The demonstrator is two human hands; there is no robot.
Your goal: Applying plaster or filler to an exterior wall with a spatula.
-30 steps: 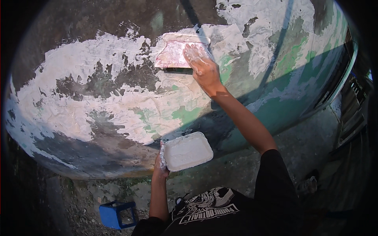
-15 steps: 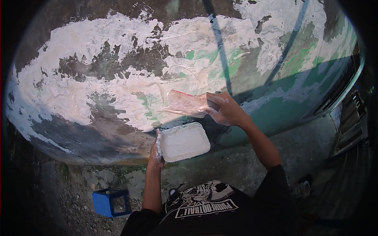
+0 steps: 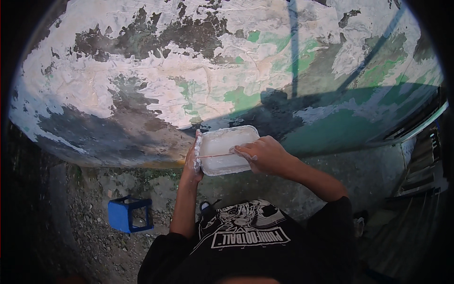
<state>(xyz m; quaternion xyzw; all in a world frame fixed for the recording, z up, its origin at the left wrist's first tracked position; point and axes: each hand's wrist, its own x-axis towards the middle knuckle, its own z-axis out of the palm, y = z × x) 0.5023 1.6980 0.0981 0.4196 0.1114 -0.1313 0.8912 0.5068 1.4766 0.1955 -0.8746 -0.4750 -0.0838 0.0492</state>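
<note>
My left hand (image 3: 194,160) grips the left side of a white rectangular plastic tub (image 3: 226,172), its fingers caked with white paste. Smooth white filler paste (image 3: 222,140) lies inside, with more crusted on the rim. My right hand (image 3: 267,155) reaches over the tub's right edge, closed on a flat putty spreader (image 3: 215,155). Seen edge-on as a thin reddish line, the spreader lies across the tub; whether it touches the paste is hard to tell. Beyond stands a wall (image 3: 165,80) with patchy white filler, grey bare areas and green paint.
A blue plastic stool (image 3: 124,215) stands on gravelly ground at lower left. Concrete ground (image 3: 321,173) runs along the wall's foot. Shadows cross the wall's lower right. Dark slatted objects (image 3: 416,175) line the right side.
My right hand has brought the spreader from the wall down over the tub, turning it from flat to edge-on. The view has shifted, so the wall, tub and stool sit higher.
</note>
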